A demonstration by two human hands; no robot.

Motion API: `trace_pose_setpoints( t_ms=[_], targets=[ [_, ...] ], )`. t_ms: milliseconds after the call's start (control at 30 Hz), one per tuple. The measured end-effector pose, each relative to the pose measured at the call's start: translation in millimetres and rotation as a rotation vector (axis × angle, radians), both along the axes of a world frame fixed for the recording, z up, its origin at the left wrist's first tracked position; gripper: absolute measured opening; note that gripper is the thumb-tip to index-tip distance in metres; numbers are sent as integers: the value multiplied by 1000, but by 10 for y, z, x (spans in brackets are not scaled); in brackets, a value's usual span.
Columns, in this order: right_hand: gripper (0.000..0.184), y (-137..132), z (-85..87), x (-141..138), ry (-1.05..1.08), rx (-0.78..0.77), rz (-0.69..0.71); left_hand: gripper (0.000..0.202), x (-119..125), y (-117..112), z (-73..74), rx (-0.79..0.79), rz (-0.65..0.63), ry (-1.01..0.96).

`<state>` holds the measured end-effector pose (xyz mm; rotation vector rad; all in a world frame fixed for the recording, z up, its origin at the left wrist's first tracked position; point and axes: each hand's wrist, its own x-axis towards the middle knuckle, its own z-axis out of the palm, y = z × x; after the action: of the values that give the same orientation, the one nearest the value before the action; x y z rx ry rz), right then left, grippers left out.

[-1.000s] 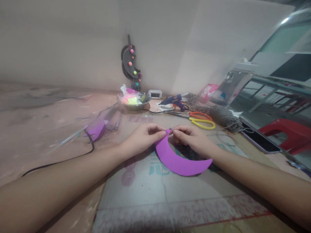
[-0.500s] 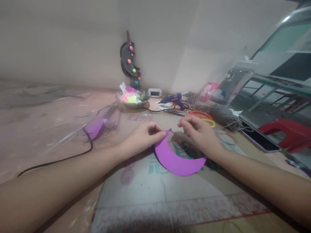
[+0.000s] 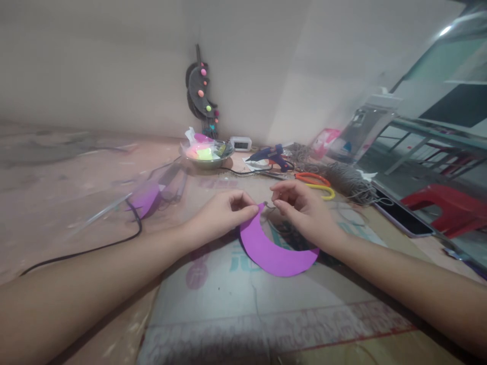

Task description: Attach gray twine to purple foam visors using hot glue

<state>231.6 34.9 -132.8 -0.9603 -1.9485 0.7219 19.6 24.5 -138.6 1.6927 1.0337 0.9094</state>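
A purple crescent (image 3: 274,256), cut from a flat, paper-like sheet, is held tilted just above a printed cardboard sheet (image 3: 213,309). My left hand (image 3: 228,213) pinches it near its upper tip, thumb in front. At that tip is a small wrap of grey yarn (image 3: 265,204), and its strand trails towards the other hand. Just right of the tip, my right hand (image 3: 304,210) has its fingers curled in closely on the strand, though the exact grip is partly hidden. The crescent's other tip reaches below the right wrist.
Behind the hands are a hot glue gun (image 3: 270,153), scissors with orange and yellow handles (image 3: 317,190), a grey yarn skein (image 3: 348,180) and a metal bowl (image 3: 207,163) of craft bits. A phone (image 3: 403,213) lies right; a purple piece (image 3: 146,200) and black cord (image 3: 95,253) lie left.
My right hand has shifted slightly left, closer to the crescent's upper tip, its fingers a little more curled. The left hand keeps its pinch. The whole view has drifted slightly.
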Motion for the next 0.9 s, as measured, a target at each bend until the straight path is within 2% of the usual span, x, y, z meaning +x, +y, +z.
trace_pose_setpoints(
  t_ms=[167,300,400,500,600,667,733,833,900],
  targets=[
    [16,13,-12,-11,-21,40,-3,19,0,9,-17,4,2,-3],
    [14,13,-26,6,-41,9,4,19,-3,11,-24,-1,-2,-2],
    [15,11,-23,26,-50,23,-37,20,-5,7,-19,-3,-9,-4],
    [19,4,11,44,-94,216,-43,22,-3,8,-13,8,-12,-5],
    [23,-16,58,57,-196,466,34,22,-3,16,-14,23,-7,-2],
    [22,-34,80,57,-231,553,58,22,-3,22,-20,25,-8,1],
    [18,-45,90,49,-240,545,29,21,-3,26,-27,24,-11,-2],
    [16,-37,78,29,-240,424,-39,20,-2,22,-29,21,-7,-14],
    [14,-17,58,16,-231,349,-37,21,-4,13,-25,19,0,-22]
  ],
)
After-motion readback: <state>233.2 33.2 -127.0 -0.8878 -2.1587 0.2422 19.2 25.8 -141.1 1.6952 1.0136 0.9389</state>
